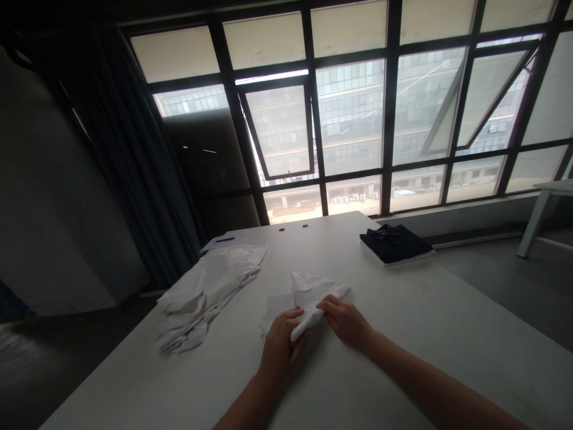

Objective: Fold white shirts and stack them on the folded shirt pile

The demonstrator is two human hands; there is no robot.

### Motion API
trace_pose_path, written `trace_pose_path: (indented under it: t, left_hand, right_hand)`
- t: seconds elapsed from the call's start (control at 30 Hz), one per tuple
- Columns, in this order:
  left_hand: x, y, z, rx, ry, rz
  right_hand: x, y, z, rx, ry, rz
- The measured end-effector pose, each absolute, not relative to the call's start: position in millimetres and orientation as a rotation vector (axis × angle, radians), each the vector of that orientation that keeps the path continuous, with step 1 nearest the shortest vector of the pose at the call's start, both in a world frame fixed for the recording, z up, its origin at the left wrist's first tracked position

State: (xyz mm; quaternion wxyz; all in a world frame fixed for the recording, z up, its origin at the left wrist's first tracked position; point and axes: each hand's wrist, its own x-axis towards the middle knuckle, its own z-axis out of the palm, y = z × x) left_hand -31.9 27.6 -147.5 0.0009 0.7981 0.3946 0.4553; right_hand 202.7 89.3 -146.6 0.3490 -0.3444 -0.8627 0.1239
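Here we are, low over the table (403, 346), and both our hands are busy with one white cloth (311, 289). It lies bunched right in front of us, partly raised off the surface, with a thinner flap spread flat on its left side. Our left hand (283, 337) has a narrow grip, thumb on top, pinching the near edge; our right hand (344, 319) pinches the fabric just beside it, fingertips closed on a fold.

Now, the risk! Both holds look small and sit close together, so we judge that an uneven pull could slip the edge free or skew the fold. The flap on the left seems unheld, and it could crease or tuck under if the cloth is dragged. Our fingers hide part of the near edge, so a misaligned layer could go unnoticed.

Over to the left, loose white garments (219, 275) lie rumpled, apart from our cloth; a wide sweep that way might snag them. The dark folded garment (396, 242) sits well apart on the far right.
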Motion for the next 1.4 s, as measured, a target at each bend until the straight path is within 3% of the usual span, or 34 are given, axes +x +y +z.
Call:
trace_pose_path:
  t: [0.33, 0.5, 0.67, 0.97, 1.17, 1.4]
  left_hand:
    - [-36.7, 23.8, -147.9, 2.486, 1.225, 1.641]
    - [-33.9, 16.9, -145.7, 2.533, 1.283, 1.617]
    - [-33.5, 18.1, -146.4, 2.554, 1.282, 1.711]
    - [-29.9, 18.7, -150.4, 2.542, 1.2, 1.421]
    - [-20.7, 21.2, -149.4, 2.6, 1.236, 1.146]
    - [-19.6, 32.3, -154.6, 2.592, 1.28, 0.984]
  right_hand:
    - [189.5, 70.1, -110.1, -0.901, -2.246, 0.357]
    - [203.1, 65.4, -71.2, -0.98, -2.321, 0.119]
    - [246.7, 68.4, -21.5, -1.049, -2.303, 0.102]
    - [367.1, 83.0, 45.6, -1.336, -2.417, 0.181]
    - [428.3, 153.4, 63.1, -1.649, -2.422, 0.186]
    - [445.8, 247.9, 67.6, -1.653, -2.01, -0.37]
